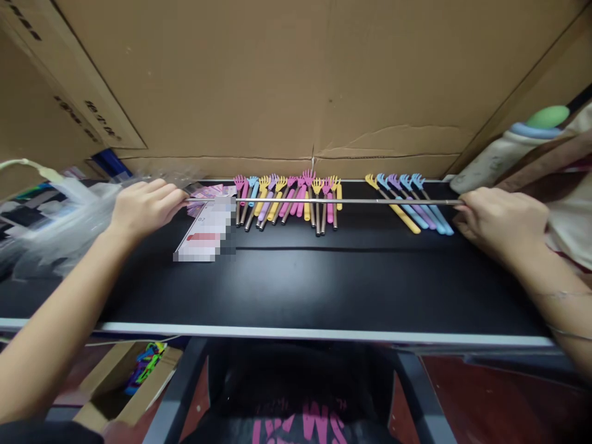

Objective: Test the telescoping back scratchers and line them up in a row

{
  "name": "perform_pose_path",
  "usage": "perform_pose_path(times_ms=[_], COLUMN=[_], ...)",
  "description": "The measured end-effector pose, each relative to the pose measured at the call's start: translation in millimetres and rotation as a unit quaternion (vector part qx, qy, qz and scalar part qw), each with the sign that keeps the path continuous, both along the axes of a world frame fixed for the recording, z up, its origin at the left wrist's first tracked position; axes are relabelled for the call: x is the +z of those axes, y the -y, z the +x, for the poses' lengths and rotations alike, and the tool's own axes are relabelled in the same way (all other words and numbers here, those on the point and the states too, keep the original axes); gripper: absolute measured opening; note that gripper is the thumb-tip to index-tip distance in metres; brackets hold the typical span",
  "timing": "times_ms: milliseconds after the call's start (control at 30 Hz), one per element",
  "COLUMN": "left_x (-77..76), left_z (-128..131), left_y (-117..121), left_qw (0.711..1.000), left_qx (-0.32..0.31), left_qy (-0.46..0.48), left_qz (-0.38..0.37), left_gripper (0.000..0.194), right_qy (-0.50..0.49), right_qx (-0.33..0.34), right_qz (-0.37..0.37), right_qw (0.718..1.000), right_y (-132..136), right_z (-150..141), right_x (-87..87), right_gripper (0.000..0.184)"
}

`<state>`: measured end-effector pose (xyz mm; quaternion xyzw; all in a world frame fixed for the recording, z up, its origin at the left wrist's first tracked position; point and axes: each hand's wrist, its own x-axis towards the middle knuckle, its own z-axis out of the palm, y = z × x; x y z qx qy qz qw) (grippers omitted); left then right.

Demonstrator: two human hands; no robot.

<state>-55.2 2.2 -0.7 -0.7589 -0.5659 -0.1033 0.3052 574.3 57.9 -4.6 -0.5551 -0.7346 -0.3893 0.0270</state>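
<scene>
A thin metal rod, the drawn-out shaft of a telescopic back scratcher (356,201), stretches level across the table between my two hands. My left hand (145,206) is closed around its left end. At the other end my right hand (506,222) grips it with curled fingers; both ends are hidden in my fists. Behind the rod lies a row of short back scratchers (303,197) with pink, yellow, blue and purple claw heads and grips. Nearer my right hand, several more back scratchers (411,206) lie side by side at a slant.
A white printed sheet (201,234), partly blurred, lies beside colourful cards. Clear plastic bags (69,216) crowd the left. A pale bottle (504,154) leans at the right. Cardboard (296,80) walls the back. Below the black table (324,290), a carton (150,385) holds bright coloured items.
</scene>
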Motion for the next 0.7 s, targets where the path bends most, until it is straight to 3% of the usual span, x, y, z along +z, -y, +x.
perform_pose_path(times_ms=[233, 433, 600, 700], left_x=[-9.1, -9.7, -14.5, -22.4], left_z=[4, 8, 77, 129], left_y=[-1, -7, -8, 0], left_qw=[0.997, 0.997, 0.983, 0.979], left_qx=[-0.042, -0.079, -0.174, -0.188], left_qy=[0.053, -0.016, -0.048, -0.051], left_qz=[-0.021, 0.007, 0.044, 0.063], left_gripper=[0.045, 0.041, 0.031, 0.03], right_qy=[0.008, -0.003, -0.04, -0.044], right_qx=[0.027, 0.053, 0.175, 0.231], right_qz=[-0.058, -0.068, -0.103, -0.1], right_qw=[0.998, 0.996, 0.978, 0.967], right_y=[-11, -9, 5, 17], right_z=[0, -12, -77, -118], right_x=[-7.8, -2.9, -7.8, -13.0], right_gripper=[0.037, 0.037, 0.034, 0.036])
